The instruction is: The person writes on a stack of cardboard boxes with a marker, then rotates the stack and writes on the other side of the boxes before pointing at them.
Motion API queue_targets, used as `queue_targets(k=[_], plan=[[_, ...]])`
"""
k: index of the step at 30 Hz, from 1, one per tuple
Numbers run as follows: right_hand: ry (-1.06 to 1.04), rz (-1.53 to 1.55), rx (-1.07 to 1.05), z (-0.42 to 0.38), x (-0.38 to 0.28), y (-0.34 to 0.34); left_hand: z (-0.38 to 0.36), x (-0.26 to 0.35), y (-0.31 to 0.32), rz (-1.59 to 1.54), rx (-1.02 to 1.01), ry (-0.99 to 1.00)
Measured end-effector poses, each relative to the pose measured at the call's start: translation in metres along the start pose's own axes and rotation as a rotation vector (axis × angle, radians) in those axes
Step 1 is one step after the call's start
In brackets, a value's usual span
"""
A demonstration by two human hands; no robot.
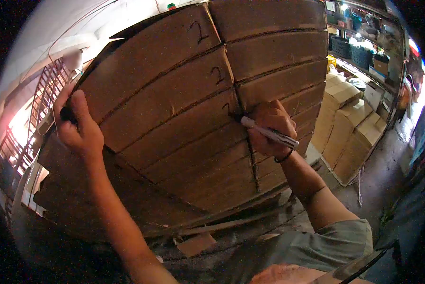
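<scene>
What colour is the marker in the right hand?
The marker is whitish, with dark markings towards its rear end; head view, the only one.

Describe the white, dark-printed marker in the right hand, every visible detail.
The white marker is slim, cylindrical and apparently plastic, with dark printing along its barrel. The right hand grips it at a slant, its dark tip towards the brown cardboard stack. Whether the tip touches is unclear.

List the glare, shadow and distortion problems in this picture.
Head view: strong fisheye bend, black corners, seams of the stacked cartons curving. Head view: blown-out light behind the railing at left and along the right edge. Head view: cartons dim, darkest at lower left, yet the marker shows clearly.
</scene>
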State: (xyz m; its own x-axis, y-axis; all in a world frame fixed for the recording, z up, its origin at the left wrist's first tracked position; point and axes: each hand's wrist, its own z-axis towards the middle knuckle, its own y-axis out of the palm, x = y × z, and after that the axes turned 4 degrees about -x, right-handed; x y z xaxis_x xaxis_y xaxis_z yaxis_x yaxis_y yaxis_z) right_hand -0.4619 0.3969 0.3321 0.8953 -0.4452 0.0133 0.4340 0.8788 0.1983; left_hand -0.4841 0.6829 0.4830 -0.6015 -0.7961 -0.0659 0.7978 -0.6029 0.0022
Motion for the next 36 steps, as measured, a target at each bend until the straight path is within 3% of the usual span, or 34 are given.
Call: queue_targets(k=[5,15,17,22,24,27,29,30,32,36], plan=[[0.004,-0.266,-0.377,0.004,-0.003,-0.018,0.002,-0.007,0.002,-0.005,0.027,0.005],[0.253,-0.106,-0.203,-0.038,-0.008,-0.033,0.012,-0.012,-0.001,0.066,0.014,0.057],[0.044,-0.080,-0.171,-0.045,-0.002,-0.032,0.013,-0.013,-0.001,0.076,0.000,0.051],[0.079,-0.149,-0.242,-0.037,-0.014,-0.028,0.009,-0.012,0.001,-0.095,0.026,0.063],[0.063,-0.154,-0.277,-0.037,-0.014,-0.027,0.011,-0.011,0.000,-0.020,0.025,0.073],[0.197,-0.030,-0.230,-0.036,-0.015,-0.026,0.012,-0.013,0.002,-0.030,0.028,0.100],[0.098,-0.170,-0.293,-0.034,-0.017,-0.028,0.011,-0.017,0.000,-0.114,0.033,0.114],[0.096,-0.171,-0.296,-0.034,-0.017,-0.029,0.013,-0.015,-0.003,-0.005,0.017,0.101],[0.097,-0.214,-0.531,-0.033,-0.015,-0.033,0.014,-0.016,-0.005,0.107,0.000,0.085],[-0.054,-0.063,-0.387,-0.028,-0.012,-0.030,0.016,-0.015,-0.004,0.021,0.015,0.087]])
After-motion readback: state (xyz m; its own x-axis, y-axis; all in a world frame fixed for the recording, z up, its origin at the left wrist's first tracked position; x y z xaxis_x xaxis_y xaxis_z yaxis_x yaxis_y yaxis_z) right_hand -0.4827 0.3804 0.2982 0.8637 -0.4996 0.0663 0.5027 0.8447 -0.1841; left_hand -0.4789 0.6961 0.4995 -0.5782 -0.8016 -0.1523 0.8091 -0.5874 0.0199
